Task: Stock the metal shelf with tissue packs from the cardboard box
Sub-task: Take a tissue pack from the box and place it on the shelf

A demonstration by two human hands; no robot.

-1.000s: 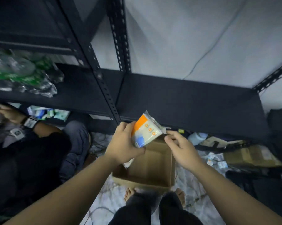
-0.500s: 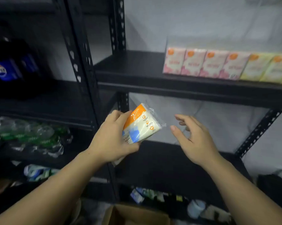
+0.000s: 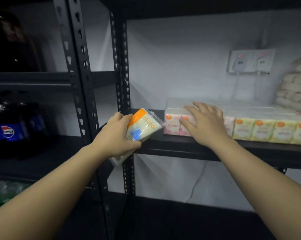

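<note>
My left hand [image 3: 116,135] grips a tissue pack [image 3: 143,126], cream with an orange top and a blue patch, tilted at the left front edge of the black metal shelf [image 3: 181,144]. A row of tissue packs [image 3: 260,129] stands along that shelf, pink ones at the left and yellow ones to the right. My right hand [image 3: 204,122] is spread open over the pink packs [image 3: 171,124] at the row's left end, fingers apart, holding nothing. The cardboard box is out of view.
Black perforated uprights [image 3: 80,94] stand left of the shelf. Pepsi bottles [image 3: 7,130] fill the neighbouring shelf at the left. A large bag of tissue rolls [image 3: 295,87] sits at the far right, under wall sockets [image 3: 250,61]. A lower shelf [image 3: 181,219] lies below.
My view rose from the box on the floor to the stocked shelf. My left hand carried the pack up to the shelf edge. My right hand let go of it and reached over the pink packs.
</note>
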